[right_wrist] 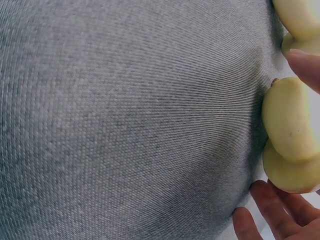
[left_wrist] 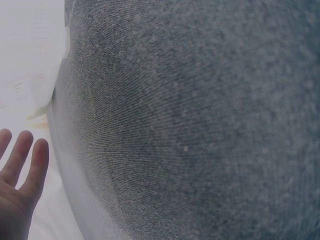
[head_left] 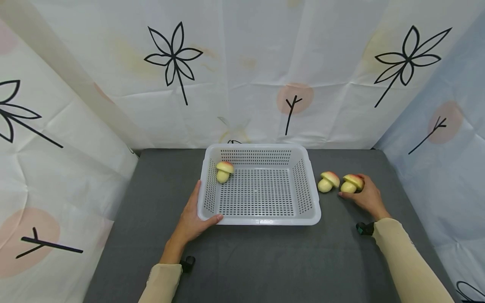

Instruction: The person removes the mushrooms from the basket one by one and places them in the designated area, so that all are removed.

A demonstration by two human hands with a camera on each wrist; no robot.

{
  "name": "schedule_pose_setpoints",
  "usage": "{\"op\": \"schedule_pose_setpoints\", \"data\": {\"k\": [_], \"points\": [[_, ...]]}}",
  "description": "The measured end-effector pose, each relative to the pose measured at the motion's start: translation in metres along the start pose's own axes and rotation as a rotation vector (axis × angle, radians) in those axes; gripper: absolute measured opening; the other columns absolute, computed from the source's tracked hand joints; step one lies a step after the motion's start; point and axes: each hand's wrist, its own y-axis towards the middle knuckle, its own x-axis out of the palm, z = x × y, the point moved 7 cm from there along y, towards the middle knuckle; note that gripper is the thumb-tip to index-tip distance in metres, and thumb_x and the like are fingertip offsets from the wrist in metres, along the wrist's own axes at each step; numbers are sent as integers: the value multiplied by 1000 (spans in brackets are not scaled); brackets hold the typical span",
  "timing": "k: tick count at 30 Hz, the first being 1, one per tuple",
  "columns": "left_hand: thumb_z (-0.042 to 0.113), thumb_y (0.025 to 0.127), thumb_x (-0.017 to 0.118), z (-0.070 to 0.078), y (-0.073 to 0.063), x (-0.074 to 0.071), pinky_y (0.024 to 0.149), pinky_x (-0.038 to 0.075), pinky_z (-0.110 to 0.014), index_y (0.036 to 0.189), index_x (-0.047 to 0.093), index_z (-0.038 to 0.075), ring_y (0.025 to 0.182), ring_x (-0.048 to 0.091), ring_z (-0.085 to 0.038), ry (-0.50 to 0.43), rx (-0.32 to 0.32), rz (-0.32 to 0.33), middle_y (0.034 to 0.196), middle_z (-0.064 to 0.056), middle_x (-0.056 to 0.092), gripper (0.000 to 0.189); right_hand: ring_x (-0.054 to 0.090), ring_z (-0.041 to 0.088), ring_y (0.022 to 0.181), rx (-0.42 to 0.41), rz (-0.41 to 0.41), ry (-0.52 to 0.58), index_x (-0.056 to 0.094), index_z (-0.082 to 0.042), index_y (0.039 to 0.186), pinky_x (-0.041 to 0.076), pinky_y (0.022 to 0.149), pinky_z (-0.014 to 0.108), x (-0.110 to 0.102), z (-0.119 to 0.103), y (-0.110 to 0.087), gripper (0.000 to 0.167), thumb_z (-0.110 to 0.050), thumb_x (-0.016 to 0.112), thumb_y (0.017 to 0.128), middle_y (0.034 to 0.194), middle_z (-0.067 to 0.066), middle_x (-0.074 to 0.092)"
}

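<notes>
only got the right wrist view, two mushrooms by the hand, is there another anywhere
Observer: Yes, a third mushroom is in the white basket, toward its far left corner.
Operator: anything touching that
Observer: Yes, the left hand rests against its near left corner.
Operator: which side of it am i working on
Observer: Its right: first comes the loose mushroom, then, farther right, the grasped mushroom at the right hand.
</notes>
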Motion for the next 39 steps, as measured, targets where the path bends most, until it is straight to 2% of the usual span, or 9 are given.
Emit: {"op": "schedule_pose_setpoints", "data": {"k": [8, 14, 20, 39], "points": [[41, 75, 90, 1, 0, 0, 102, 38, -61, 163, 3, 37, 130, 47, -33, 1, -4, 0, 164, -6, 25, 124, 34, 60, 127, -24, 14, -16, 18, 14, 154, 29, 100, 68, -7, -5, 0, 106, -35, 83, 86, 145, 44, 31], [42, 75, 90, 0, 0, 0, 102, 37, -61, 163, 3, 37, 131, 46, -33, 2, -5, 0, 163, -6, 26, 123, 38, 58, 125, -42, 36, -6, 18, 14, 154, 33, 98, 67, -14, -15, -2, 102, -33, 81, 88, 140, 45, 35], [41, 76, 89, 0, 0, 0, 101, 38, -61, 164, 3, 35, 130, 47, -33, 8, 6, -1, 163, -8, 26, 124, 34, 60, 129, -57, 48, -1, 16, 11, 156, 31, 98, 70, -21, -25, -5, 100, -34, 77, 91, 145, 44, 31], [41, 76, 89, -1, 0, 0, 102, 38, -61, 164, 2, 35, 131, 47, -33, 7, 8, -3, 163, -7, 27, 124, 31, 57, 135, -163, 81, 20, 17, -2, 161, 29, 99, 72, -41, -83, -15, 105, -39, 81, 87, 152, 36, 30]]}}
